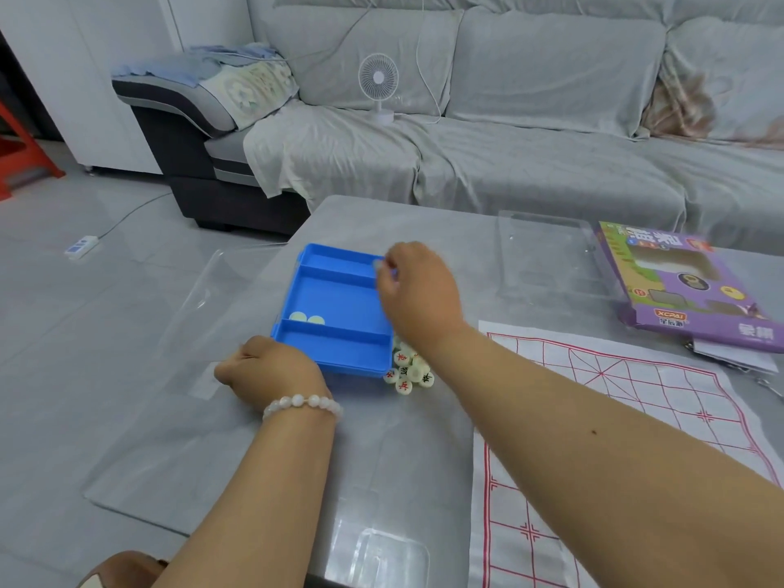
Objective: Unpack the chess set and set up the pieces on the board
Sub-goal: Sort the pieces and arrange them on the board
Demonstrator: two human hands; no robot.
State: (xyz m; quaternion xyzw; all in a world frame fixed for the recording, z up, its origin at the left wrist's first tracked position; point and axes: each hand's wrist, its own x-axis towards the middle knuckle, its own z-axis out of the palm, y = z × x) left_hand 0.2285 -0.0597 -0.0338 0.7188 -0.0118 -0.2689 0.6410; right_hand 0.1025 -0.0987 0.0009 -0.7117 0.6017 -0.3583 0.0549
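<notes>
Two bare forearms reaching forward, left hand (271, 369) nearer, knuckles up, fingers curled under, beaded bracelet (302, 405) at the wrist, right hand (418, 297) farther, bent at the wrist, fingertips (382, 265) pinched together

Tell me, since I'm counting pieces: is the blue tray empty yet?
Not quite. Two pale discs lie in the middle compartment of the blue tray; most pieces sit heaped on the table beside it.

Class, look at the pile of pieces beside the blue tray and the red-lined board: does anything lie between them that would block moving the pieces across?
Nothing visible does. The pile of pieces sits at the blue tray's near right corner, and only bare table separates it from the board. The right forearm crosses above that gap.
</notes>
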